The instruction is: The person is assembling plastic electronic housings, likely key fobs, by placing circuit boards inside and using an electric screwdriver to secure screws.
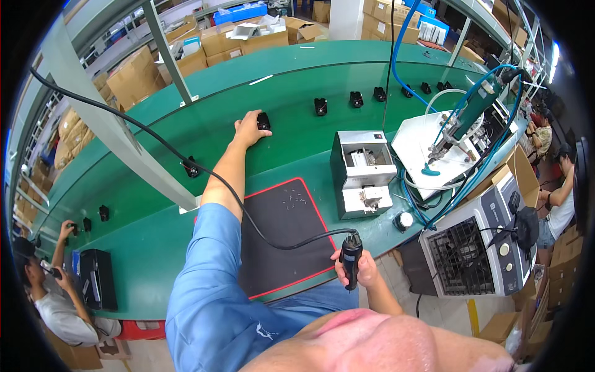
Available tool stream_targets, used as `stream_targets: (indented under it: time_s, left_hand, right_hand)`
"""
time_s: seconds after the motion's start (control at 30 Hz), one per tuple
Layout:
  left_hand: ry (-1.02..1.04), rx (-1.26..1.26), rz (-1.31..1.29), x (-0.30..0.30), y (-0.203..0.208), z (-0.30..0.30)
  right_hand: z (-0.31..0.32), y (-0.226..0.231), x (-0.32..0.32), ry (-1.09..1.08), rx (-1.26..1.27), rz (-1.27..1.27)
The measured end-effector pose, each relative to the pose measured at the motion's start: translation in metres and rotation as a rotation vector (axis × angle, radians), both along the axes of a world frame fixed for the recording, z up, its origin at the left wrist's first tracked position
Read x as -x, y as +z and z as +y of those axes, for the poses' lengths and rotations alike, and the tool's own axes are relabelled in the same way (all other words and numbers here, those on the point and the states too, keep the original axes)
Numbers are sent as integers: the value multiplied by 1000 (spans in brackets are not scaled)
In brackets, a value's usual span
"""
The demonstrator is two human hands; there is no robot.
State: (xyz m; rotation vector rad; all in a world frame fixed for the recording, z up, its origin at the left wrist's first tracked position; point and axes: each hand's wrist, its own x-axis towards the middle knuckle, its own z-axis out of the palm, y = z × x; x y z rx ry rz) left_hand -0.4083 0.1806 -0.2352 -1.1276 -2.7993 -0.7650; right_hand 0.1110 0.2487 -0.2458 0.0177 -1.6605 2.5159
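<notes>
My left arm reaches out over the green belt (288,133). My left hand (249,129) has its fingers and thumb closed on a small black part (264,120) at the belt; its exact kind is not clear. Close to my body, my right hand (367,270) grips a black corded electric screwdriver (351,261), held upright with its tip down. The screwdriver's cable (273,245) loops across my left forearm. Below that arm lies a black mat (279,248) with a red border, and small loose screws (294,201) are scattered near its far edge.
Similar black parts (320,106) sit along the belt on both sides. Right of the mat stand a small boxy machine (364,177), a white-based fixture (421,155) with blue hoses and a grey fan unit (474,251). A metal post (118,130) rises at left; a co-worker (59,297) sits beyond.
</notes>
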Motion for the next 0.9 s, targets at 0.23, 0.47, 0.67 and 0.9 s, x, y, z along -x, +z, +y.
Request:
stream_targets:
  time_s: [0.23, 0.47, 0.67, 0.9]
  left_hand:
    - [-83, -413, 17, -54, 9, -19]
    - [-280, -478, -161, -201, 43, -113]
    - [-305, -428, -387, -291, 53, -161]
    - [-384, -511, -302, -309, 10, -165]
  right_hand:
    - [1, -1, 1, -4, 4, -6]
    - [3, 1, 3, 3, -40, 7]
    - [-2, 4, 3, -24, -130, -45]
    - [-1, 8, 7, -69, -134, -66]
